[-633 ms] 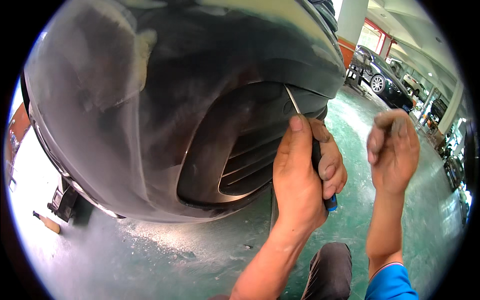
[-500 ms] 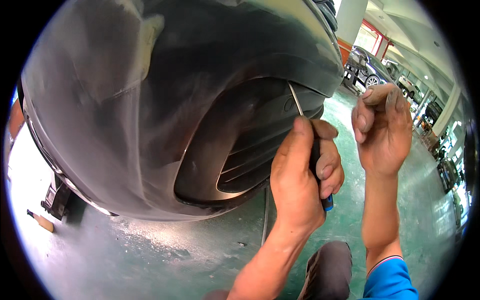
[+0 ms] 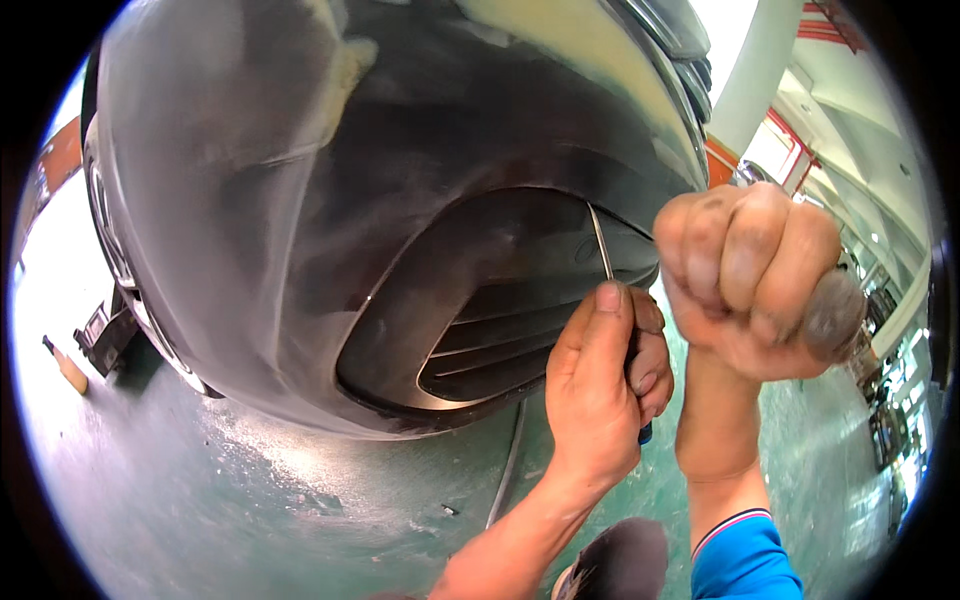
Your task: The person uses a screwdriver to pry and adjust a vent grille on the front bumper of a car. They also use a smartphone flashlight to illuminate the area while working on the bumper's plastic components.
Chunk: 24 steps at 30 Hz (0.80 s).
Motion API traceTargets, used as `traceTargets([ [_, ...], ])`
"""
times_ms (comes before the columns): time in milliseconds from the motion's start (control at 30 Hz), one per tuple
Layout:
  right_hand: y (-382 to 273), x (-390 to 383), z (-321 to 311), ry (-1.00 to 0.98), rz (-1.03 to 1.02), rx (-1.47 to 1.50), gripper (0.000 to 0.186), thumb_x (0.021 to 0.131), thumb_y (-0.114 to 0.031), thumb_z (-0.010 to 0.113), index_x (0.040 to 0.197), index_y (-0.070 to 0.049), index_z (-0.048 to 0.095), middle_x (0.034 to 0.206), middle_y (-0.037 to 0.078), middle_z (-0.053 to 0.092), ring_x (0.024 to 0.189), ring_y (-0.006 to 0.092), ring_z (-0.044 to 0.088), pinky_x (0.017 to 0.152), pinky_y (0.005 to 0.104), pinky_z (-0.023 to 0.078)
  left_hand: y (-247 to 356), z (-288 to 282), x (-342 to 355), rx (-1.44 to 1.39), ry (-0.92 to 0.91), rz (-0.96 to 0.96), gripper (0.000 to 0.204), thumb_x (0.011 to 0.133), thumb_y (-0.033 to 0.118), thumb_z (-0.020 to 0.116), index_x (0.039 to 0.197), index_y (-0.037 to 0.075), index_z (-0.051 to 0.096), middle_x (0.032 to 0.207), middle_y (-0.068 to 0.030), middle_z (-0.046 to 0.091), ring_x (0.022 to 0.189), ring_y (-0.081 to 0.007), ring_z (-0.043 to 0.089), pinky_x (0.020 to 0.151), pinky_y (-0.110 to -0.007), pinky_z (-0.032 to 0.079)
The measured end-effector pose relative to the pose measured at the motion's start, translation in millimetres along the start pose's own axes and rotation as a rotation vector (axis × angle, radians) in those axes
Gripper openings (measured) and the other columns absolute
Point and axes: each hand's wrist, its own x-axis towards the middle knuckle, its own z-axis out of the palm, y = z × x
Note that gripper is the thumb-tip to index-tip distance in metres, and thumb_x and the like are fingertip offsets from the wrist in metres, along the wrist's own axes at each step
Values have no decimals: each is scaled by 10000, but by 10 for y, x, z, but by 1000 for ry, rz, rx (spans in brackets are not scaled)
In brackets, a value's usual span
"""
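My left hand (image 3: 590, 390) grips a screwdriver, its handle mostly hidden by my fingers and a bit of blue showing below. The thin metal shaft (image 3: 601, 243) rises to the upper seam of a black slatted grille insert (image 3: 500, 320) in a dark car bumper (image 3: 220, 230), where its tip touches. Pale sanded and cream filler patches mark the bumper. My right hand (image 3: 760, 270) is a closed fist with nothing visible in it, raised to the right of the screwdriver and nearer the camera, partly hiding the bumper's right edge.
A green floor (image 3: 280, 500) shows under the bumper, with a hose or bar (image 3: 508, 470) on it. At left are a black part (image 3: 105, 340) and a bottle-like object (image 3: 65, 365). A pillar (image 3: 745, 70) and other vehicles (image 3: 885, 430) stand at right.
My right hand has curled from loosely bent fingers into a fist and moved left and nearer. The view has shifted, so the bumper sits slightly right, while my left hand keeps its grip.
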Motion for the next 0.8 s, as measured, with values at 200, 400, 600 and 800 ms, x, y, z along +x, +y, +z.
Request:
traceTargets([
  [200, 357, 1, 12, -36, -130, 104, 187, 693, -136, 718, 620, -115, 548, 552, -24, 457, 407, 108, 378, 416, 275, 250, -21, -11, -14, 29, 15, 63, 347, 1100, 329, 354, 920, 58, 475, 570, 10, 365, 419, -86, 294, 418, -253, 280],
  [400, 389, 17, -7, -60, -87, 44, 142, 681, -104, 668, 620, -104, 540, 556, -18, 460, 418, 111, 397, 423, 274, 262, -34, -9, -14, 32, 27, 70, 315, 1095, 308, 372, 932, 59, 474, 584, 4, 383, 432, -85, 317, 420, -248, 291],
  [600, 55, 0, -58, -35, -70, 73, 140, 711, -128, 658, 640, -87, 544, 589, 1, 485, 453, 125, 409, 440, 284, 280, -17, 18, -7, 25, 31, 41, 326, 1092, 317, 377, 928, 52, 470, 579, 0, 375, 433, -84, 315, 420, -253, 300],
  [800, 415, -6, 50, 18, -118, 73, 152, 741, -153, 647, 660, -70, 548, 622, 20, 511, 487, 139, 420, 458, 295, 298, 44, -1, -104, 101, 37, -3, 297, 1095, 293, 394, 910, 67, 446, 610, 9, 395, 474, -76, 324, 433, -245, 302],
])
